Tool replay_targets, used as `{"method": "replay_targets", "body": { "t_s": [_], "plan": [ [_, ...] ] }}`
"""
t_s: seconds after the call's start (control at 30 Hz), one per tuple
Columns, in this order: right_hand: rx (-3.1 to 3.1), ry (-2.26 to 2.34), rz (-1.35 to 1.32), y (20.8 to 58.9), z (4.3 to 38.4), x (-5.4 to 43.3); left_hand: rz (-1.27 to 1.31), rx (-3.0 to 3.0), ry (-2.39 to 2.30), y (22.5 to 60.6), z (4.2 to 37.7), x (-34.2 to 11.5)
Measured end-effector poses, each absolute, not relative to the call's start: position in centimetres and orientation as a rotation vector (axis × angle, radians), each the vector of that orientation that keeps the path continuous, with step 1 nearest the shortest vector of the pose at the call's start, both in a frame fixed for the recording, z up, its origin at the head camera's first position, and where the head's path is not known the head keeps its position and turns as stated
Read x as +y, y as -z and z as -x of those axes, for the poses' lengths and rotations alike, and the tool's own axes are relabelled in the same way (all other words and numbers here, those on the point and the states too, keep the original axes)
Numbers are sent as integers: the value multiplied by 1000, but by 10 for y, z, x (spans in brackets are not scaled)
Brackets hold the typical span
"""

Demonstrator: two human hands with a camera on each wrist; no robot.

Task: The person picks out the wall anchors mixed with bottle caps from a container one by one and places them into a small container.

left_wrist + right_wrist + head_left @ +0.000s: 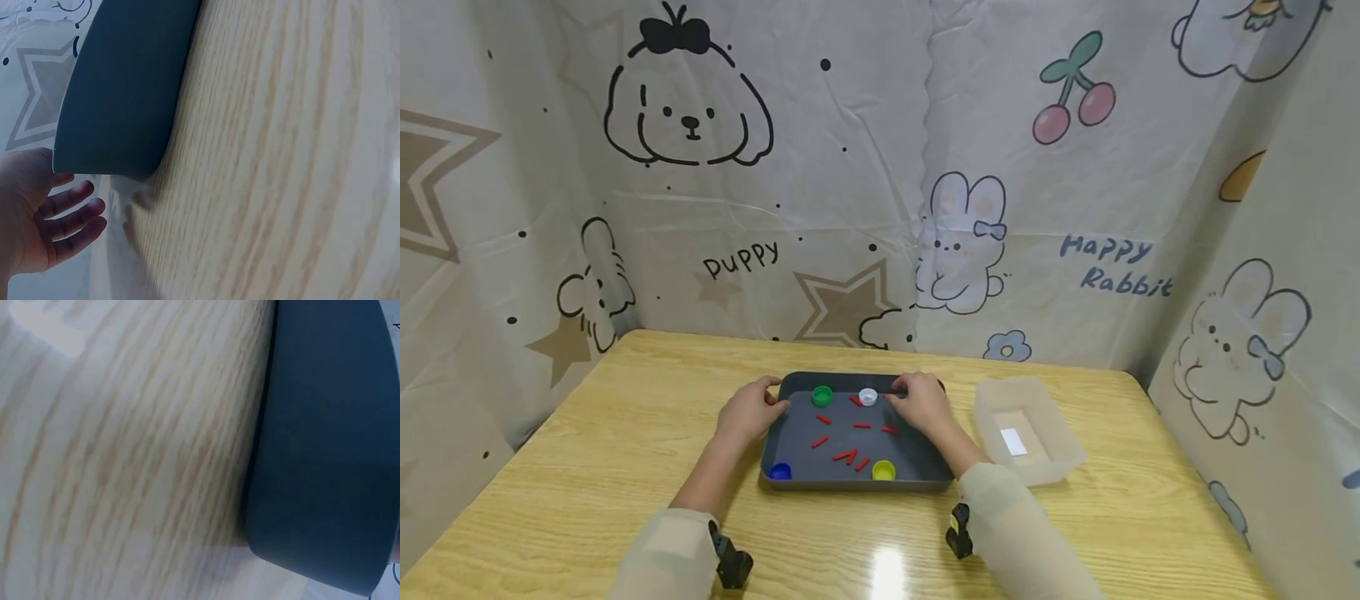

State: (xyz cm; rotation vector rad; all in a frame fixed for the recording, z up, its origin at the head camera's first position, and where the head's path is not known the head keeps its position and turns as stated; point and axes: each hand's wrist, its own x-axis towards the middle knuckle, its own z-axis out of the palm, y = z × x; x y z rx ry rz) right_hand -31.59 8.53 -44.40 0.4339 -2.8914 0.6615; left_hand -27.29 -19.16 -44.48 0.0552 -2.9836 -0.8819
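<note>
Tray [827,485] could be jolting should your spread left hand [747,412] slip. Right hand [923,405] is hiding its grip (cannot tell).

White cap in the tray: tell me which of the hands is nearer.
Right. The right hand is just right of the white cap; the left hand is farther off, at the left edge of the tray.
</note>
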Motion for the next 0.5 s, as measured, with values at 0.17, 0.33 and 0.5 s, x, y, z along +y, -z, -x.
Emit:
{"method": "replay_targets", "body": {
  "t_s": [0.17, 0.33, 0.5],
  "plan": [
    [-2884, -673, -423, 444, 318, 85, -69, -2974, 895, 444, 273, -191],
    [-2900, -704, -397, 448, 320, 85, -80, -2970, 901, 445, 272, -190],
    [-2945, -735, -347, 453, 320, 85, -91, -2974, 907, 446, 272, -191]
  ]
}}
